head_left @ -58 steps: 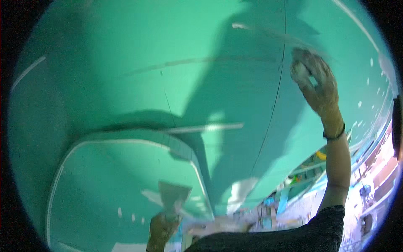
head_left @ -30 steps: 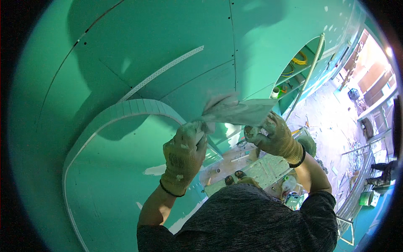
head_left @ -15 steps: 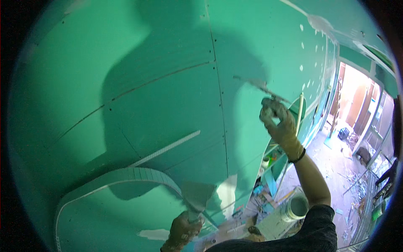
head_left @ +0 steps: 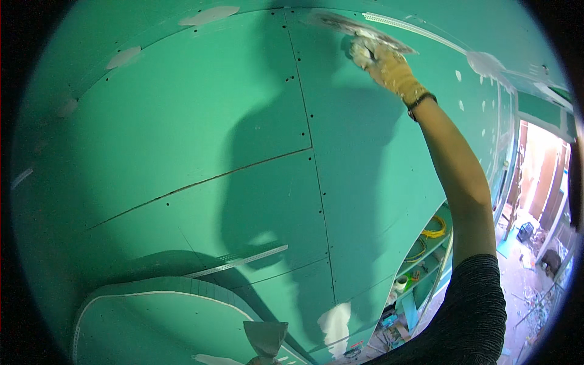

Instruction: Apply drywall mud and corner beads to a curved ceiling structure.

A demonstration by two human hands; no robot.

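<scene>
My right hand (head_left: 386,68), in a stained yellowish glove, is raised high and closed around the handle of a plastering trowel (head_left: 365,31). The trowel's long blade lies at or close to the top of the green wallboard (head_left: 261,188), near the corner with the ceiling; whether it touches cannot be told. At the lower edge is a wide putty knife (head_left: 266,337), blade upward. My left hand (head_left: 263,361) is at its handle, mostly cut off by the picture's edge. Dark seams and screw heads run across the board.
A curved green board edge (head_left: 164,286) stands out at lower left, with a perforated strip (head_left: 243,260) above it. Another perforated strip (head_left: 413,30) runs along the top. Shelving with a yellow cable coil (head_left: 434,228) is at lower right. Debris lies on the floor beyond, before a bright doorway (head_left: 538,164).
My right hand has risen with the trowel to the top of the wall. My view has tilted upward, and the left hand with the putty knife has dropped toward the lower edge.
</scene>
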